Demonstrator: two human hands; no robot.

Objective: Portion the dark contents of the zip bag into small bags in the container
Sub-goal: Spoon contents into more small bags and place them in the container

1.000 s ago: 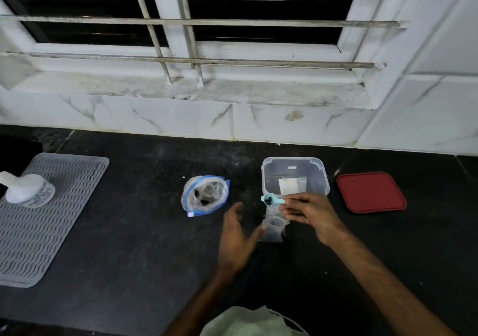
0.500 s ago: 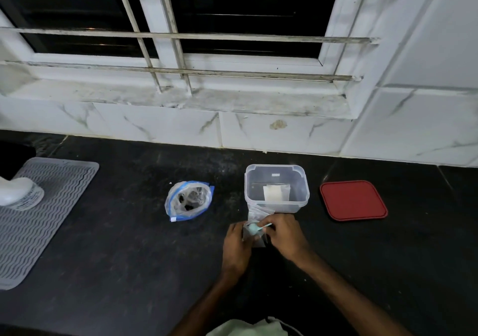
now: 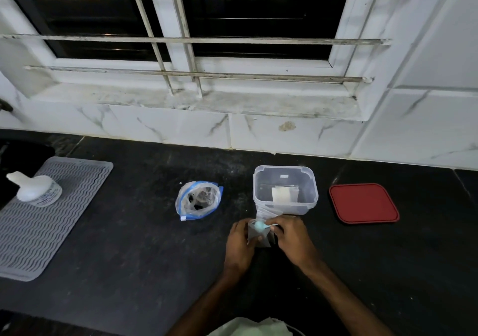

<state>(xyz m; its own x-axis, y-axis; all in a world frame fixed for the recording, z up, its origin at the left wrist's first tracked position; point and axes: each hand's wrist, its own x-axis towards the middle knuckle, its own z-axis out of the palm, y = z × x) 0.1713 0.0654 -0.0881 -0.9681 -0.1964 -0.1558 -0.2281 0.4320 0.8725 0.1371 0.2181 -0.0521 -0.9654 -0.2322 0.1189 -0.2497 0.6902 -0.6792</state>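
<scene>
A blue-edged zip bag (image 3: 198, 200) with dark contents stands open on the black counter. To its right is a clear plastic container (image 3: 285, 189) with a small white bag inside. Just in front of the container, my left hand (image 3: 241, 243) holds a small clear bag (image 3: 259, 237) upright. My right hand (image 3: 291, 237) grips a light-blue scoop (image 3: 259, 225) whose bowl sits at the small bag's mouth. What is in the scoop is hidden.
A red lid (image 3: 363, 203) lies flat right of the container. A grey ribbed mat (image 3: 44, 214) with a white bottle (image 3: 36, 190) on it lies at the left. White tiles and a barred window back the counter (image 3: 129, 258).
My right hand brought the scoop down from the container's rim to the small bag's mouth. My left hand closed on the small bag. The view tilted upward.
</scene>
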